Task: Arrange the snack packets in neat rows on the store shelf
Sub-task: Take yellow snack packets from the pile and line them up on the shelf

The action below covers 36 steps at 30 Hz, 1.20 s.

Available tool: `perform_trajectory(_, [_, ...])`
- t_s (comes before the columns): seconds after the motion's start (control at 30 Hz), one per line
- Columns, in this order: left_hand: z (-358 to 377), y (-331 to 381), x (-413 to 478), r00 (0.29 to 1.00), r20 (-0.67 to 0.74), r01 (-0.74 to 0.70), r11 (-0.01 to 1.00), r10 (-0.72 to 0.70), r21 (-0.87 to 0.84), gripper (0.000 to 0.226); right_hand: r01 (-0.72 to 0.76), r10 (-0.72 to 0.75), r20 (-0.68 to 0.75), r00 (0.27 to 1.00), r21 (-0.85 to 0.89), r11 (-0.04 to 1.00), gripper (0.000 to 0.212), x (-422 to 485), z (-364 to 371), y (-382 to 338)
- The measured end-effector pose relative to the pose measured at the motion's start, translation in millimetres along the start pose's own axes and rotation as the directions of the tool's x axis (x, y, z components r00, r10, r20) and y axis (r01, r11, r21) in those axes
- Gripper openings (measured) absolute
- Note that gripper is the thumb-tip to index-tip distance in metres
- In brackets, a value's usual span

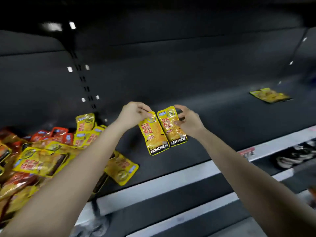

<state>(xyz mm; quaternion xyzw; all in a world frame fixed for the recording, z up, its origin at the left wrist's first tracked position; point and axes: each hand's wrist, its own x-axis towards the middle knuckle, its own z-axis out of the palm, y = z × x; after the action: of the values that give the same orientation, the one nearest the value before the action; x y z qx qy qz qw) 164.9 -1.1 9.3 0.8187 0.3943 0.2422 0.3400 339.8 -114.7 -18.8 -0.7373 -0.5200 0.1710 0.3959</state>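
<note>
**Sorting barely begun: two packets in hand, a heap still waiting**

Most of the work looks to be ahead. Near the middle of the shelf (213, 134), the left hand (132, 115) pinches the top edge of one yellow packet (154, 135). The right hand (187, 120) holds a second yellow packet (174, 129) by its upper side, thumb on the printed face. The two sit side by side, edges touching, labels facing up and slightly tilted. Whether their lower ends rest on the shelf or hang just above it cannot be told. They read as the start of a row, not yet laid down.

Counted: two packets in the hands. One stray packet (122, 168) lies face up by the shelf's front edge, at the fringe of the pile (42, 159). The pile fills the left end, yellow and red packets overlapping at all angles, well over a dozen and too jumbled for an exact count. Towards the right back corner lies a flat yellow patch (270, 95), possibly two packets side by side, though blur prevents certainty. No finished row shows anywhere.
</note>
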Motion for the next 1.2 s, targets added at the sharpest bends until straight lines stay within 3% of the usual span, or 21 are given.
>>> perform_trajectory(0.27, [143, 90, 64, 0.988, 0.148, -0.032, 0.999, 0.034, -0.019, 0.030, -0.114, 0.106, -0.105, 0.989, -0.079, 0.990, 0.054, 1, -133, 114])
perform_trajectory(0.47, [223, 142, 95, 0.987, 0.137, -0.089, 0.995, 0.081, 0.052, 0.026, -0.166, 0.140, -0.153, 0.978, -0.170, 0.971, 0.046, 0, -206, 178])
perform_trajectory(0.6, [266, 175, 116, 0.982, 0.165, -0.106, 0.991, 0.091, 0.080, 0.034, -0.210, 0.173, -0.177, 0.969, -0.213, 0.954, 0.056, 3, -245, 212])
perform_trajectory(0.93, [312, 206, 188, 0.979, 0.194, -0.094, 0.987, 0.068, 0.130, 0.040, -0.289, 0.247, -0.215, 0.945, -0.198, 0.937, 0.058, 43, -285, 252])
perform_trajectory(1.1, [322, 209, 224, 0.973, 0.225, -0.092, 0.987, 0.060, 0.133, 0.038, -0.254, 0.203, -0.205, 0.957, -0.263, 0.931, 0.059, 73, -291, 252])
perform_trajectory(1.2, [329, 214, 228, 0.932, 0.359, -0.112, 0.983, 0.052, 0.149, 0.065, -0.261, 0.207, -0.212, 0.955, -0.274, 0.926, 0.059, 87, -295, 260])
